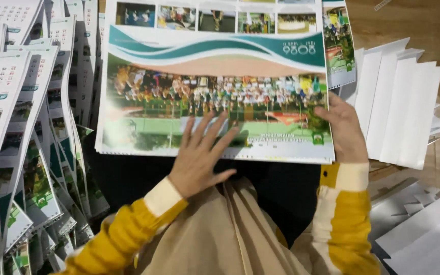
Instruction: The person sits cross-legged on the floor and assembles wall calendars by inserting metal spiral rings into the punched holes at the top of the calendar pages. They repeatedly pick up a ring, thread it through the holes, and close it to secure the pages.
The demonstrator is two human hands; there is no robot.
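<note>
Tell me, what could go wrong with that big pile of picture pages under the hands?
The stack of printed calendar pages lies partly over a dark lap; only the left hand, flat on top, and the right hand, at its corner, steady it, so it might slide or tip. Loose top sheets could shift out of line. The fanned pages on the left lean close and might slump into the stack.
</note>
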